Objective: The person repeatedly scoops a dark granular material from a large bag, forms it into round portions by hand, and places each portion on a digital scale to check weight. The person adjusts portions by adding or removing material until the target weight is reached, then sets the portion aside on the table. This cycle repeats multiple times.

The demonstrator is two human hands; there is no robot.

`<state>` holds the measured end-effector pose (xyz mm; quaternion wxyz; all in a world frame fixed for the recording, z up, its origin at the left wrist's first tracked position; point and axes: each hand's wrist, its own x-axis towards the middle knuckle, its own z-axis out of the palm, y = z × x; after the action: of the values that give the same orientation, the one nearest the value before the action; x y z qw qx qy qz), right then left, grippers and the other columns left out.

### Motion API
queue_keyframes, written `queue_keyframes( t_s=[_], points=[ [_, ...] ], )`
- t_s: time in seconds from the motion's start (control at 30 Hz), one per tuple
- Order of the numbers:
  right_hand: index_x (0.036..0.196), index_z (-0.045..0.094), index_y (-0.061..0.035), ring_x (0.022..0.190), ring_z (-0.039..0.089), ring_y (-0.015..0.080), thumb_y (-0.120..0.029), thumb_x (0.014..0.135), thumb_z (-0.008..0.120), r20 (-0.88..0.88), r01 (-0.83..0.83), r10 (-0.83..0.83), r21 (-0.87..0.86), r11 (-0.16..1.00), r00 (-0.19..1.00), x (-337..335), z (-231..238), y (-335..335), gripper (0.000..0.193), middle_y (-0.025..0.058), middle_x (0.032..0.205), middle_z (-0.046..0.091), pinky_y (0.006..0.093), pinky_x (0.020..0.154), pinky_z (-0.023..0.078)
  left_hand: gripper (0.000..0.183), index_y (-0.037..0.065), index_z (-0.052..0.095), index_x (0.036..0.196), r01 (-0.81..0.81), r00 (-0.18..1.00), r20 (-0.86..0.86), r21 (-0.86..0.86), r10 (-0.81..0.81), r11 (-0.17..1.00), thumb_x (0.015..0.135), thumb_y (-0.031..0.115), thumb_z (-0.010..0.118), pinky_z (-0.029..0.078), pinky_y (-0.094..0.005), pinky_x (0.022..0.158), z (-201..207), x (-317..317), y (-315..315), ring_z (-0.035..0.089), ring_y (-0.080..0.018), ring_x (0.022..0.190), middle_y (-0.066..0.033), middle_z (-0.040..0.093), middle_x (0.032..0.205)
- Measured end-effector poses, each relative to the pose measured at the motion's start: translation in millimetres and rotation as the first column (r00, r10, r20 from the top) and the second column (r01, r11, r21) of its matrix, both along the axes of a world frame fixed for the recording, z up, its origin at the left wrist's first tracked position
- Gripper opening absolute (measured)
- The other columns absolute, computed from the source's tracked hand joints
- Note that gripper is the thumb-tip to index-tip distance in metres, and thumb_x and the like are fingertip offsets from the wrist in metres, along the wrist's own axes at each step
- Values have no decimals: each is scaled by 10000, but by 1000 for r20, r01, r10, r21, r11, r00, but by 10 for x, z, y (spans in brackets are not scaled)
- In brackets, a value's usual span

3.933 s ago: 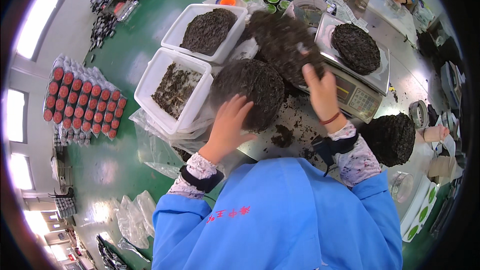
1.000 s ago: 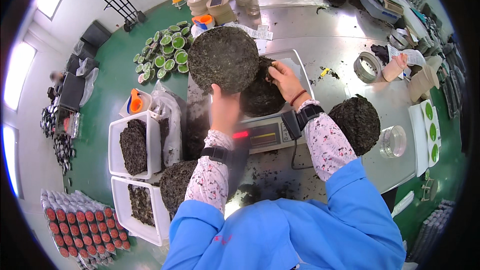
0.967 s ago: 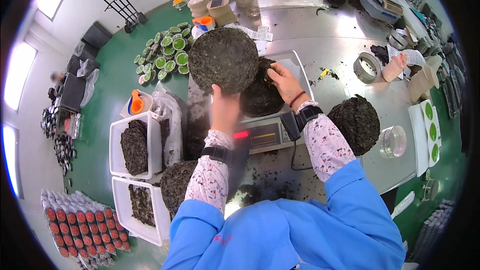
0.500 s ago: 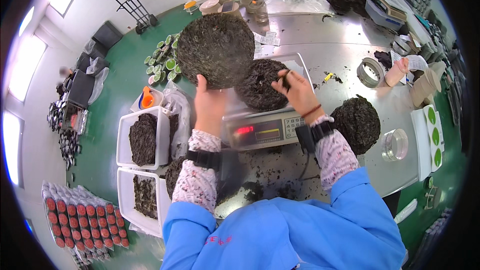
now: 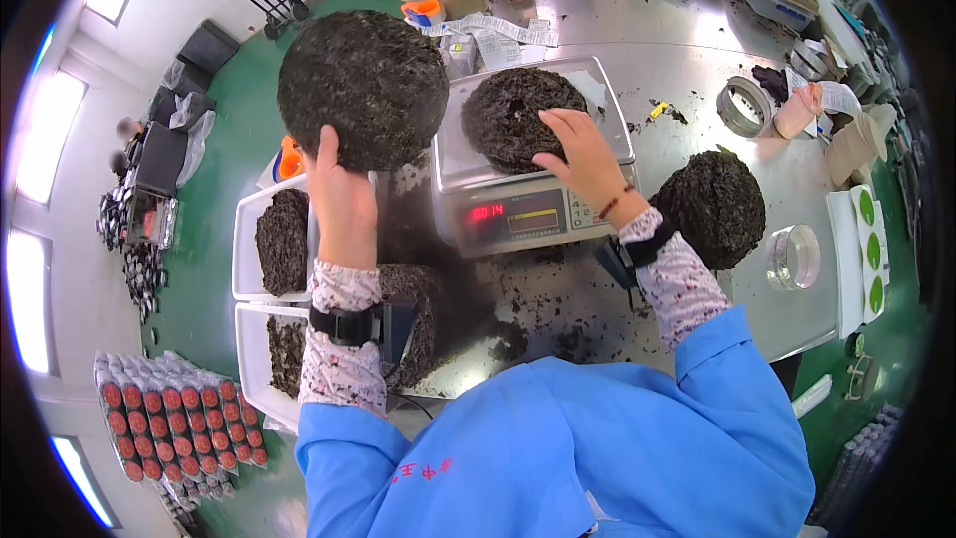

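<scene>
My left hand [image 5: 341,207] holds up a large, dark, round cake of dried seaweed [image 5: 363,90], gripping its lower edge with the thumb on the near face. This cake is raised left of an electronic scale [image 5: 456,229] with a lit red display. A smaller seaweed cake [image 5: 503,110], with a hollow in its middle, lies on the scale's pan. My right hand [image 5: 593,164] is on that cake's right edge, thumb and fingers bent over it; the fingertips' undersides are hidden. Another seaweed cake [image 5: 709,209] rests on the steel table, right of my right wrist. More seaweed [image 5: 423,304] lies beside my left forearm.
White bins [image 5: 244,274] with seaweed stand at the left. A metal ring [image 5: 742,107] and a clear ring [image 5: 794,257] are on the table's right side. Paper slips [image 5: 498,45] and an orange-and-white tape dispenser [image 5: 425,12] lie behind the scale. Seaweed crumbs dot the tabletop.
My left hand has carried the large cake leftward, away from over the scale. My right hand, which held a small dark piece above the smaller cake, now rests on that cake's edge.
</scene>
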<state>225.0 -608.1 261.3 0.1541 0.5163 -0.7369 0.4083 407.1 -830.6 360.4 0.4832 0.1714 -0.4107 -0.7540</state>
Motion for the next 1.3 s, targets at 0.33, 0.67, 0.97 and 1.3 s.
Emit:
queue_keyframes(
  t_s=[0.33, 0.67, 0.97, 1.3],
  points=[
    [1180, 582, -160, 951, 492, 235, -98, 768, 546, -491, 200, -74, 209, 957, 868, 218, 9, 1081, 418, 49, 983, 499, 367, 861, 408, 290, 70, 539, 1050, 280, 753, 349, -937, 558, 208, 780, 74, 646, 395, -426, 904, -572, -715, 303, 526, -363, 1048, -160, 569, 1111],
    [1305, 524, -206, 1033, 453, 270, -36, 648, 680, -402, 736, -619, 308, 603, 675, -17, -69, 2425, 697, 64, 1064, 475, 420, 895, 357, 474, 68, 516, 1229, 849, 467, 824, -519, 321, 96, 811, 225, 675, 278, -411, 1084, 379, 298, 808, 391, -315, 1302, -162, 471, 1352],
    [1186, 546, -55, 1106, 494, 310, -137, 745, 665, 15, -68, 67, 310, 948, 998, 1063, 239, 999, 465, 129, 1145, 543, 414, 947, 381, 460, -24, 465, 1261, 508, 242, 830, -550, 503, 663, 880, 188, 609, 335, -354, 1042, -66, 2687, 416, 459, -311, 1229, -196, 508, 1277],
    [1303, 445, -8, 1297, 341, 359, -371, 685, 747, 37, -647, 671, 311, 696, 740, 2517, -249, -345, 778, 211, 1364, 390, 451, 1062, 306, 541, -57, 444, 1318, 136, 372, 873, -386, 314, 912, 910, 269, 585, 260, -373, 1103, -1015, 3200, 1076, 345, -304, 1334, -214, 377, 1417]
  ],
)
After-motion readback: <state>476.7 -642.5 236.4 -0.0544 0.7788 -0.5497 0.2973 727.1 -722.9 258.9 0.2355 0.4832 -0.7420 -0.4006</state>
